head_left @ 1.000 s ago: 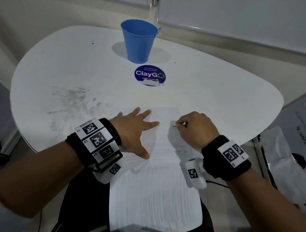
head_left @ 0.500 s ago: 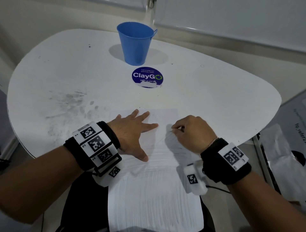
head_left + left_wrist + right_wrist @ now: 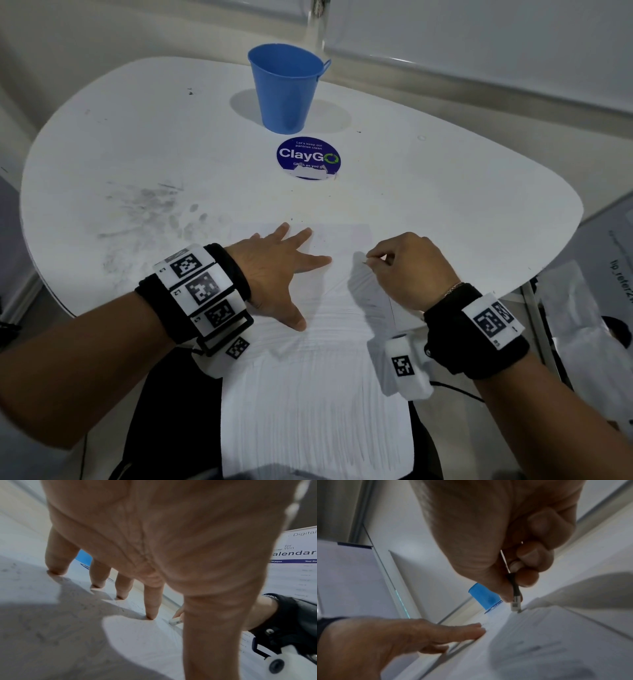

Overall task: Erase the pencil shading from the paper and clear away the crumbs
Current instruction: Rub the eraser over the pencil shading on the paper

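A white paper (image 3: pixel 315 394) lies on the table's near edge and hangs off toward me, with grey pencil strokes over its lower part. My left hand (image 3: pixel 277 270) lies flat on the sheet's upper left with its fingers (image 3: pixel 151 609) spread, pressing it down. My right hand (image 3: pixel 371 258) pinches a small white eraser (image 3: pixel 175 621) between thumb and fingertips. The eraser (image 3: pixel 516 603) has its tip down on the paper near the upper right. From the head view the eraser is almost hidden by my fingers.
A blue bucket (image 3: pixel 286 87) stands at the back of the white table (image 3: pixel 445 205). A round blue ClayGo sticker (image 3: pixel 308 159) lies in front of it. Grey smudges (image 3: pixel 147 212) mark the tabletop left of the paper. Printed sheets (image 3: pixel 589 308) lie below at the right.
My right hand with the eraser has shifted slightly back and forth over the paper's upper right. The left hand has stayed flat in place.
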### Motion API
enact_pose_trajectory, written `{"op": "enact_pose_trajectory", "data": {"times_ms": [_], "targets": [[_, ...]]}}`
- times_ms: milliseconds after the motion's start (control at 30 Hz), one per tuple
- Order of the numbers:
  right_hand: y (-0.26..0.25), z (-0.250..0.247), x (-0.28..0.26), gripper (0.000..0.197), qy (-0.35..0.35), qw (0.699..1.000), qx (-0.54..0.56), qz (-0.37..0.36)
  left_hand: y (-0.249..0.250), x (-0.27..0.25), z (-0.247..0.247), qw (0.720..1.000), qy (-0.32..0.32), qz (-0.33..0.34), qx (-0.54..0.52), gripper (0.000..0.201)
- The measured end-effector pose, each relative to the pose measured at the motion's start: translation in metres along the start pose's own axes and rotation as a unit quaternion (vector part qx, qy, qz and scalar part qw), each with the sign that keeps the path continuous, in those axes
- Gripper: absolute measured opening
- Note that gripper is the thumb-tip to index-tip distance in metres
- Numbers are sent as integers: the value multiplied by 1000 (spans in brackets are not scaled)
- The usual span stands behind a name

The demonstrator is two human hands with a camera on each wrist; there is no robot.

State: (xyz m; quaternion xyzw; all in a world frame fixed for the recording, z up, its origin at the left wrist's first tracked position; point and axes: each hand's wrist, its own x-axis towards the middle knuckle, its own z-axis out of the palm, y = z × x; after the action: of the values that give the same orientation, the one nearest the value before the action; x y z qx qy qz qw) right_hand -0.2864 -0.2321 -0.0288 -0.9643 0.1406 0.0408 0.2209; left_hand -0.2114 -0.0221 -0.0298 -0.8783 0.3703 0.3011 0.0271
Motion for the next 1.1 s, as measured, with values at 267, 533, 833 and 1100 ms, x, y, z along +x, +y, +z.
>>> {"op": "enact_pose_trajectory", "data": {"times_ms": [267, 533, 833, 1100], "targets": [[-1, 9, -3, 18, -7, 1000, -20, -16, 1, 5, 3, 1000, 12, -4, -11, 105], [1, 4, -3, 18, -14, 1000, -16, -18, -1, 8, 4, 1000, 1, -8, -21, 108], [4, 6, -2, 18, 12, 1000, -10, -7, -1, 9, 3, 1000, 1, -6, -22, 107], [1, 6, -4, 18, 7, 1000, 6, 0, -2, 9, 5, 1000, 8, -8, -26, 108]]}}
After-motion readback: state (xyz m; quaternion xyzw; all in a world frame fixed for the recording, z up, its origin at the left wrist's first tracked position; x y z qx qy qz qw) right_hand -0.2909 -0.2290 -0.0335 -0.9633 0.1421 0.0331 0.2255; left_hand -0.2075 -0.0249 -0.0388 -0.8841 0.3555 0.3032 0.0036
